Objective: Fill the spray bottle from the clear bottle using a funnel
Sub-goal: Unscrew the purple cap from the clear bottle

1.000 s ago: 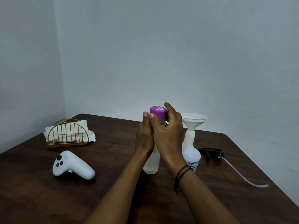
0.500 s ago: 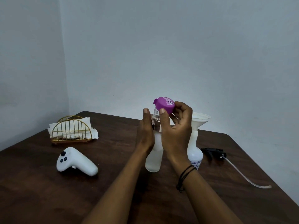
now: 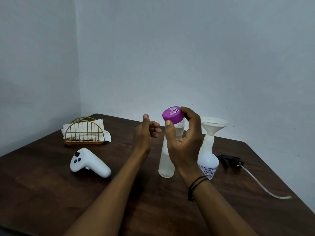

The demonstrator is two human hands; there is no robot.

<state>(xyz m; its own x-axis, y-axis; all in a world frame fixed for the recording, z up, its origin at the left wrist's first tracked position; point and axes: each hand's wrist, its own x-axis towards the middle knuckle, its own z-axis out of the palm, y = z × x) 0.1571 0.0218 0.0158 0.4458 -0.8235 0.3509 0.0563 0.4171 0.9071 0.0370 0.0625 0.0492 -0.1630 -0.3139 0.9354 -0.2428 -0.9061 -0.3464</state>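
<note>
right hand (image 3: 185, 142) grip on purple cap (image 3: 173, 115), controller (image 3: 89, 163) nearby

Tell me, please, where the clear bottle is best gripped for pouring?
Grip the clear bottle around its mid body, coming from its left side with the free left hand. It stands upright and uncapped, and the funnel crowds its right.

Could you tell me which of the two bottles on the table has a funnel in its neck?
The white spray bottle, right of the clear bottle; a white funnel sits in its neck.
</note>
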